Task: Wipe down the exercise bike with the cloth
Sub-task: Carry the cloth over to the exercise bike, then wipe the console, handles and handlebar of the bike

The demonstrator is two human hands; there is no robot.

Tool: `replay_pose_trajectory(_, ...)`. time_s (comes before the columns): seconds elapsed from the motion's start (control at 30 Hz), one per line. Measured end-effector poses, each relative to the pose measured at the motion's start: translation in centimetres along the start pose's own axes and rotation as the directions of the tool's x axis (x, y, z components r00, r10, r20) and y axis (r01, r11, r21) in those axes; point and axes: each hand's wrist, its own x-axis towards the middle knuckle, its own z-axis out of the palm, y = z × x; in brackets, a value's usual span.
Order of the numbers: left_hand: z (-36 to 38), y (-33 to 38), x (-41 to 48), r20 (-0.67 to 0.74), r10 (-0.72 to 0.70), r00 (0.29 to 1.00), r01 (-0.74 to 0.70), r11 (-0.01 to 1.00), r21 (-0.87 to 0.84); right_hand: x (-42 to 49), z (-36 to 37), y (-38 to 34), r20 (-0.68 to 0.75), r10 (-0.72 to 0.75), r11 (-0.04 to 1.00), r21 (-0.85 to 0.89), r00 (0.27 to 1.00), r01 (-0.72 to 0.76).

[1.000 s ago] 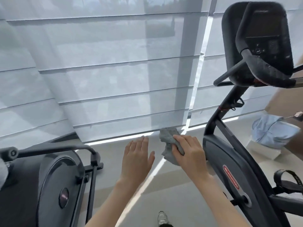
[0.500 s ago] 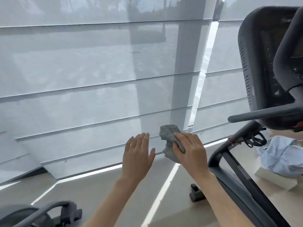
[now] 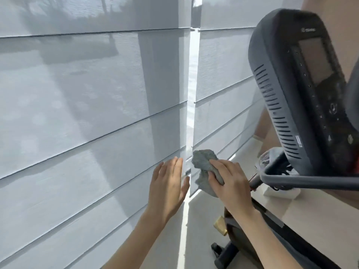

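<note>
Pale grey window blinds [image 3: 93,117] filled the left and far side of the scene, with a bright gap running down between two panels. At the right stood the exercise bike [image 3: 303,98], its dark console tilted, a handlebar [image 3: 310,182] crossing below it and the frame running down to the floor [image 3: 314,220] near the right forearm. The left hand [image 3: 168,188] was held flat, its grip spread and empty, just left of the cloth. The right hand [image 3: 231,186] had its grip pinching the crumpled grey cloth [image 3: 204,167], held in the air near the handlebar but apart from the bike.
</note>
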Motion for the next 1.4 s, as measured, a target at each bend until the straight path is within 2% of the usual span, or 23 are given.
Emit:
replay_pose_trajectory(0.27, 5.9, -3.7, 13.5, -0.113, 0.293, 0.949, -0.31, 0.933, -0.182, 7.5, 2.6, 2.9, -0.112, 0.166, 0.957, -0.22, 0.98, -0.187)
replay_pose_trajectory(0.4, 8.3, -2.8, 17.2, -0.151, 0.355, 0.923, -0.385, 0.866, -0.32, 8.9, 2.2, 3.7, -0.169, 0.208, 0.913, -0.321, 0.964, -0.253)
replay_pose_trajectory(0.6, 9.9, 0.0, 20.2, -0.198, 0.437, 0.878, -0.479, 0.817, -0.322, 9.7, 0.6, 5.2, -0.225, 0.185, 0.863, -0.429, 0.957, -0.267)
replay_pose_trajectory(0.83, 9.2, 3.2, 23.1, -0.36, 0.454, 0.815, -0.574, 0.717, -0.395, 10.0, -3.2, 5.3, -0.313, 0.128, 0.815, -0.508, 0.941, -0.279)
replay_pose_trajectory(1.03, 8.1, 5.3, 26.7, -0.518, 0.493, 0.699, -0.71, 0.568, -0.417, 11.8, -6.1, 3.0, -0.396, 0.073, 0.738, -0.596, 0.915, -0.317)
replay_pose_trajectory(1.17, 7.4, 6.5, 29.4, -0.568, 0.544, 0.617, -0.785, 0.48, -0.393, 13.2, -8.1, 0.4, -0.545, 0.02, 0.674, -0.612, 0.838, -0.414)
replay_pose_trajectory(1.4, 7.5, 9.1, 33.7, -0.591, 0.707, 0.389, -0.912, 0.384, -0.141, 17.1, -12.5, -1.9, -0.609, -0.204, 0.45, -0.754, 0.767, -0.479)
